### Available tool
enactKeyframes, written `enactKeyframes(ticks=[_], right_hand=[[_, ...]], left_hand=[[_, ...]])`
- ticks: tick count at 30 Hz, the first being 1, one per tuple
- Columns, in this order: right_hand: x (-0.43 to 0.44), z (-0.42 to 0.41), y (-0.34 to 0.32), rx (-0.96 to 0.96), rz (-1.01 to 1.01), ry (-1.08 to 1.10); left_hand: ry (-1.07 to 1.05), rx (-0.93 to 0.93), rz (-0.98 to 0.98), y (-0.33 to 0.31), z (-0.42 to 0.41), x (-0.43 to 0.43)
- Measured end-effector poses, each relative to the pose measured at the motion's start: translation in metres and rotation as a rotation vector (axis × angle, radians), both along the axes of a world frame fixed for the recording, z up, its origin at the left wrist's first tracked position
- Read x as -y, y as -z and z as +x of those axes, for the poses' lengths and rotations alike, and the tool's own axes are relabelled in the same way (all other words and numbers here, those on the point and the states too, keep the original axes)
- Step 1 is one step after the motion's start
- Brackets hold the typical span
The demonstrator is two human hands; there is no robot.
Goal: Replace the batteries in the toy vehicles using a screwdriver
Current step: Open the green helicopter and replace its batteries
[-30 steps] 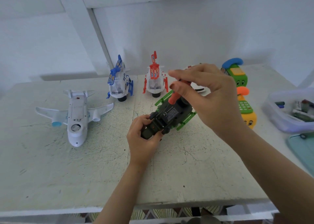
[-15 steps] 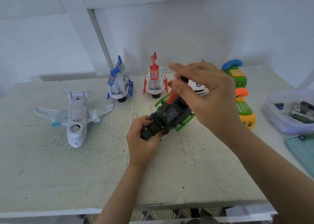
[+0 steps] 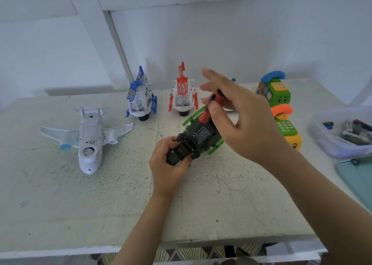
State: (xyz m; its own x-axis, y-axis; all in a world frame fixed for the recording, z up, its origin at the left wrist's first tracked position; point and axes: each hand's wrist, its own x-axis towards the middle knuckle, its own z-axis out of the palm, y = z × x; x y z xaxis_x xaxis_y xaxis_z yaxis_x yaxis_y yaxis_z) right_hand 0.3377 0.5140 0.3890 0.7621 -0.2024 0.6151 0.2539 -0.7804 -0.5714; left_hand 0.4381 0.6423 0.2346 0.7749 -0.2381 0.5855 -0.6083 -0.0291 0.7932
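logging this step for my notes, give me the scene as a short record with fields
left hand: grips the dark green toy, underside up
right hand: pinches the red screwdriver, its lower end at the toy's underside
other toys: white plane, blue helicopter, red helicopter
right edge: clear tub holding small items

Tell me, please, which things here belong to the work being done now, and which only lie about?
In use:
green toy vehicle, underside up, gripped by the left hand
red screwdriver, pinched by the right hand

Lying about:
white plane
blue helicopter
red helicopter
green toy phone
yellow toy phone
clear box of small items
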Motion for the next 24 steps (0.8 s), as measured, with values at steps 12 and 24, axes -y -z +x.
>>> enactKeyframes(ticks=[12, 24], right_hand=[[0.007, -0.041, 0.009, -0.473, -0.121, 0.051], [-0.018, -0.049, 0.039, -0.431, -0.308, 0.173]], left_hand=[[-0.078, 0.067, 0.013, -0.001, -0.002, 0.002], [-0.119, 0.052, 0.027, 0.001, -0.003, 0.002]])
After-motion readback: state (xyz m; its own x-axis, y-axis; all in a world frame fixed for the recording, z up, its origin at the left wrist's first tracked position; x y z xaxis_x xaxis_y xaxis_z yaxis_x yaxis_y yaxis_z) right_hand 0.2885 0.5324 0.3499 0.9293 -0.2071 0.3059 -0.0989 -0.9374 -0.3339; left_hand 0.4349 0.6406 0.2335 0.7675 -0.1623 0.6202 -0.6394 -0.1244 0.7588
